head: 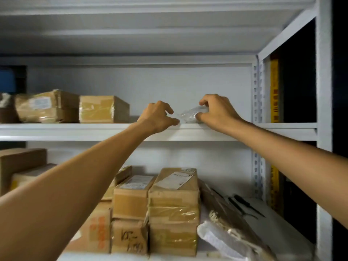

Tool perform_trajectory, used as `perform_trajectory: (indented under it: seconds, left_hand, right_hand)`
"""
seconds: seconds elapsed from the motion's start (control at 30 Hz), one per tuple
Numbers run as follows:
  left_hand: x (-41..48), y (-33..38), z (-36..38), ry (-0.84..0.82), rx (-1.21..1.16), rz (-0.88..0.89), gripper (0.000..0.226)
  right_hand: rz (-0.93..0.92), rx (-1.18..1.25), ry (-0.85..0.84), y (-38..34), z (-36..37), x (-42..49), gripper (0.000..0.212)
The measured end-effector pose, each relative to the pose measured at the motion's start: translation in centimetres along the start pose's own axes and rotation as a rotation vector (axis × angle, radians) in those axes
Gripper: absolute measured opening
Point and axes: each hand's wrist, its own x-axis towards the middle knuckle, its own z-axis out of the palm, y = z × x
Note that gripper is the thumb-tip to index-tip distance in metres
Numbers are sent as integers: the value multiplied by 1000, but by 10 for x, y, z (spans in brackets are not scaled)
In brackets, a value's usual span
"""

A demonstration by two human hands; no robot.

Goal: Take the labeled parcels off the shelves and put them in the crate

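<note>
On the upper shelf (pixel 56 129): a small clear-wrapped parcel (pixel 190 114) lies at the front edge, right of centre, well apart from two taped cartons (pixel 103 110) further left.
Right hand (pixel 216 112): curled round the parcel's right end, fingers over the top and thumb at the front, gripping the wrap.
Left hand (pixel 158 117): fingers curled, thumb and forefinger at the parcel's left tip. Whether they pinch the plastic or only hover beside it cannot be told.
Parcel's contact: it appears to rest on the shelf, not yet lifted clear.
Parcel's label: the wrap is too crumpled and blurred to show one.
Lower shelf (pixel 84 258): stacked cartons (pixel 173 204) fill the middle, several with white labels on top, and soft padded bags (pixel 226 234) lie just beside them on the right.
Crate: not in view, so what it already holds is unknown.
Step in hand: by my reading, this is the pick-up of one small parcel, at the moment of taking hold.
Done so far: nothing here proves any parcel has been delivered.
Left to do: lift this one, carry it to the crate, then come back for the many cartons and bags on both shelves, so most of the job seems to lie ahead.
</note>
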Motion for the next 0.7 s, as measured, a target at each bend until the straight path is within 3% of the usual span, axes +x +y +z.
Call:
perform_trajectory:
  seconds: [0.1,0.27,0.43,0.7]
  left_hand:
    - [-31,-19,-26,91,61,-29,38]
    - [-98,-81,-74,56,171,-164,34]
    - [-184,-177,-127,-31,326,-393,30]
    - [-293,-309,-208,-123,447,-642,43]
  right_hand:
    - [-147,-7,23,-32,16,-20,35]
    - [-294,196,-276,-109,62,-54,28]
    - [-438,243,-544,-209,128,-87,38]
    - [-451,291,-765,-358,235,-136,43]
